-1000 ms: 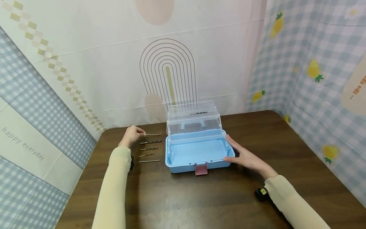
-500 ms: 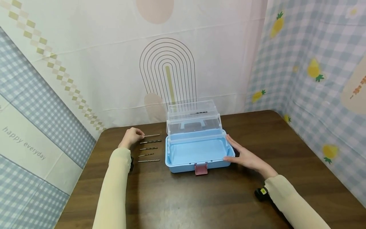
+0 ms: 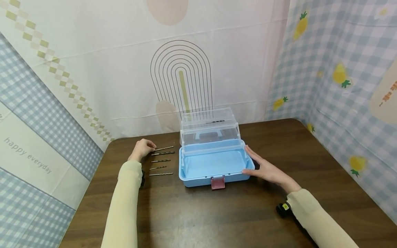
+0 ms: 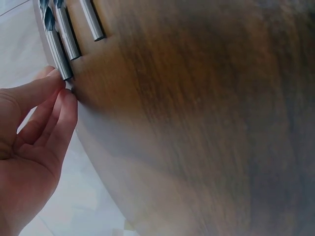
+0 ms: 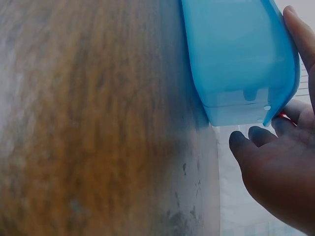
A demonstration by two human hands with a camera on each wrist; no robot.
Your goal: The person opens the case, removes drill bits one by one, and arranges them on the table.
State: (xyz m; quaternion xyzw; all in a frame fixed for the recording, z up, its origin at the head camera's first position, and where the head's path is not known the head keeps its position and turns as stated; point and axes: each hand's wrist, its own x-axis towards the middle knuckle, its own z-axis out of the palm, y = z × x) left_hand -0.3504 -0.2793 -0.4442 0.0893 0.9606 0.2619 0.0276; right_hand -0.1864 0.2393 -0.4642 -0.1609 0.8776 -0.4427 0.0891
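At the far left of the table, my left hand [image 3: 143,148] pinches the shank end of a twist drill bit [image 3: 164,148]. In the left wrist view the thumb and fingertips meet at the end of that bit [image 4: 59,56], which lies low over the wood. Several other drill bits [image 3: 161,161] form a column nearer me, roughly parallel. Right of them stands a light blue toolbox [image 3: 214,181] with its clear lid raised. My right hand [image 3: 269,171] holds the box's right end, thumb at the front rim, fingers along the side.
A clear tray [image 3: 211,127] is folded up above the box, with a dark drill bit [image 3: 216,122] in it. A pink latch [image 3: 218,183] hangs at the box's front. Patterned cloth [image 3: 242,69] rises behind the brown table [image 3: 204,217].
My left hand has shifted slightly left and toward me. The shank end of the pinched bit came with it, so the bit lies more slanted, closer to its neighbour. My right hand stays put.
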